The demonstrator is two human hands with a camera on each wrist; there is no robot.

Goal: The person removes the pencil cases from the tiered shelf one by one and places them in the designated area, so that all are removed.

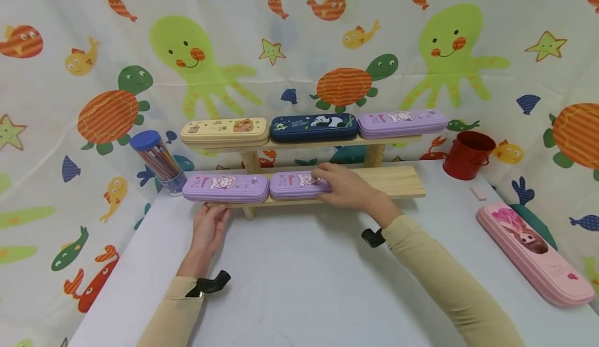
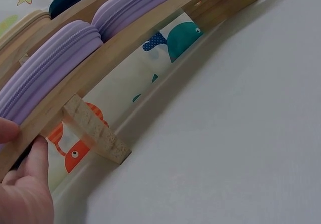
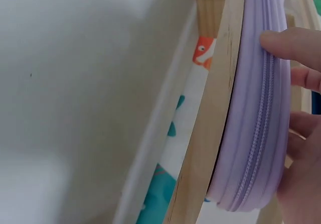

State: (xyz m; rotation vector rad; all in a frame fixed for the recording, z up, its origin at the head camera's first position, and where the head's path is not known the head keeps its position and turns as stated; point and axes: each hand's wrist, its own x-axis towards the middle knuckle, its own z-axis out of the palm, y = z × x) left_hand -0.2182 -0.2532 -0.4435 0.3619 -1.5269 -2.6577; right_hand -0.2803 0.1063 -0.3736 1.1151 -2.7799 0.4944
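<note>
well, the right hand (image 1: 348, 187) grips a rounded lilac case (image 1: 292, 191) (zippered).

Blue-lidded jar (image 1: 159, 163) of pencils, red bucket (image 1: 468, 155), small pink block (image 1: 478, 193) near it, sea-creature curtain (image 1: 295, 45) behind

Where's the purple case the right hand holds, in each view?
Head: purple case just below center, right hand gripping its right end.
Left wrist: purple case along the top edge, partly cut off.
Right wrist: purple case right of center, running top to bottom.
Shared landmark: lower shelf beneath it.
</note>
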